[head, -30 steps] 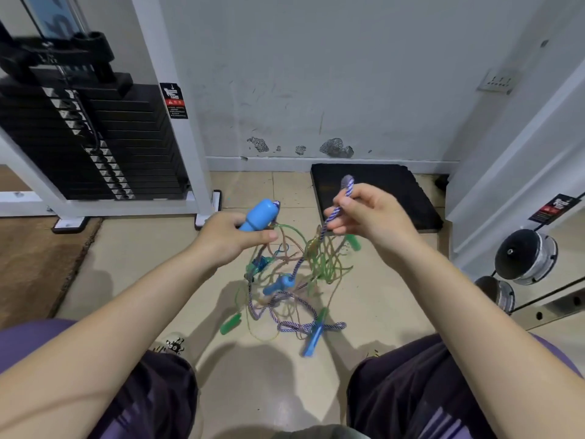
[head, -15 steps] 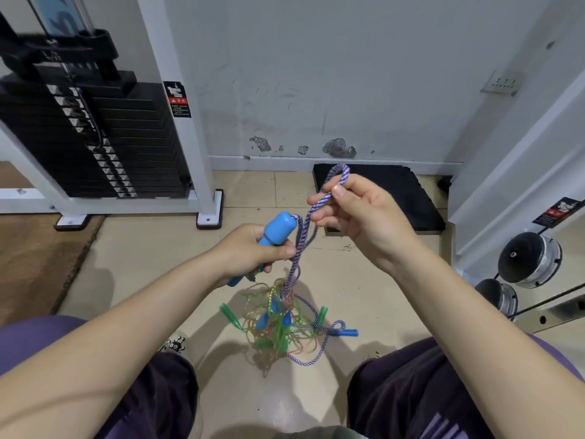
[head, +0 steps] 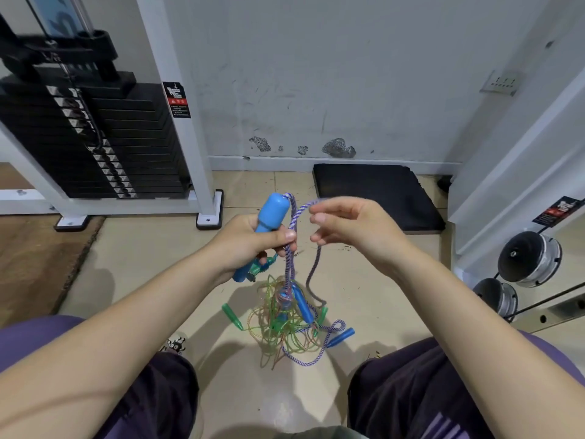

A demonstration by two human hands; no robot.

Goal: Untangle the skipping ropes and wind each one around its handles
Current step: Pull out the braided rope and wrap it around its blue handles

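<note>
My left hand (head: 250, 242) grips a blue skipping-rope handle (head: 269, 213) held upright, thumb pressing the purple-and-white braided rope (head: 289, 248) against it. That rope arches over from the handle top to my right hand (head: 354, 229), which pinches the loop between thumb and fingertips. Two strands hang down into a tangle (head: 285, 321) of thin green and orange ropes on the floor. Green handles (head: 232, 315) and other blue handles (head: 341, 336) stick out of the tangle.
A white weight-stack machine (head: 95, 147) stands at the back left, its foot (head: 209, 210) close to my left hand. A black mat (head: 376, 194) lies by the wall. Dumbbells (head: 528, 258) sit on the right. My knees frame the tiled floor (head: 152, 258).
My left hand lifted the blue handle upright and higher. My right hand came down and closer to it, laying the braided rope over the handle top. The tangle sank to the floor.
</note>
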